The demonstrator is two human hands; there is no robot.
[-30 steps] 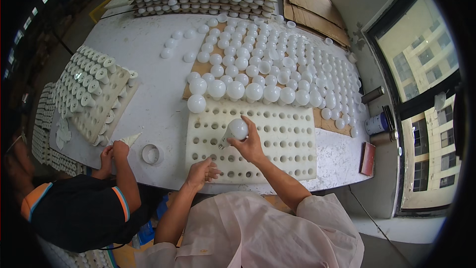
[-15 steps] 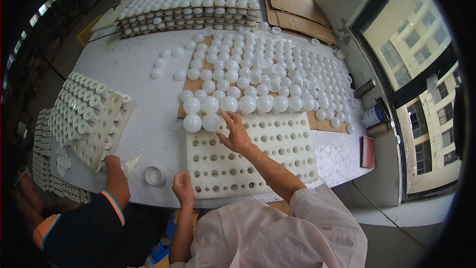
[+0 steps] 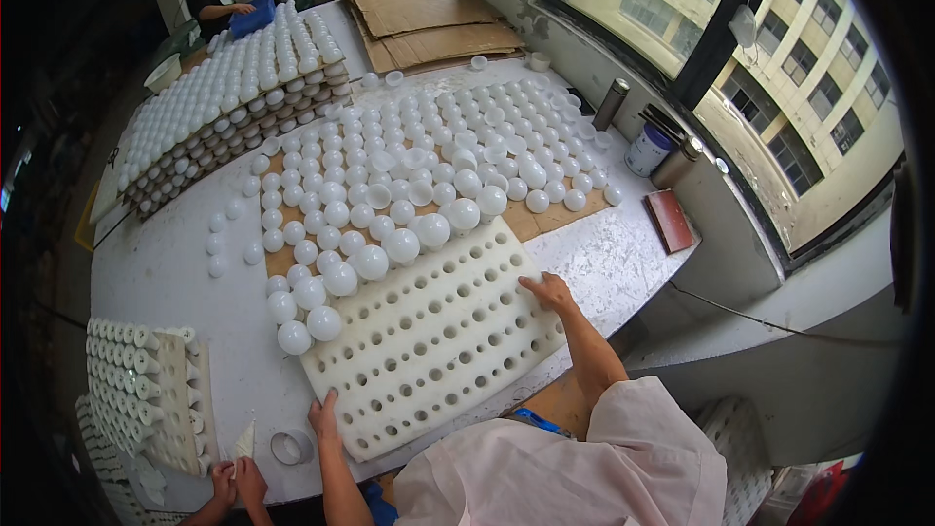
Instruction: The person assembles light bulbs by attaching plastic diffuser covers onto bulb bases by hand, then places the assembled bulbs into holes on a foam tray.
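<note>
White perforated board [image 3: 434, 342] is clasped at opposite sides by the left hand [image 3: 324, 416] and right hand [image 3: 549, 292], well apart, near the surface's [image 3: 234, 312] front edge. Large white globes [image 3: 400, 245] line its far side; smaller domes [image 3: 336, 214] crowd behind.

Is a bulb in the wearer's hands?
No: the left hand and right hand are at opposite edges of the white perforated board.

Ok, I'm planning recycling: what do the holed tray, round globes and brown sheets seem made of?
Holed tray: probably matte plastic foam; it's a thick, off-white slab. Round globes: glossy plastic or glass; highlights don't settle which. Brown sheets: dull, likely cardboard, given their colour and thin edges.
</note>
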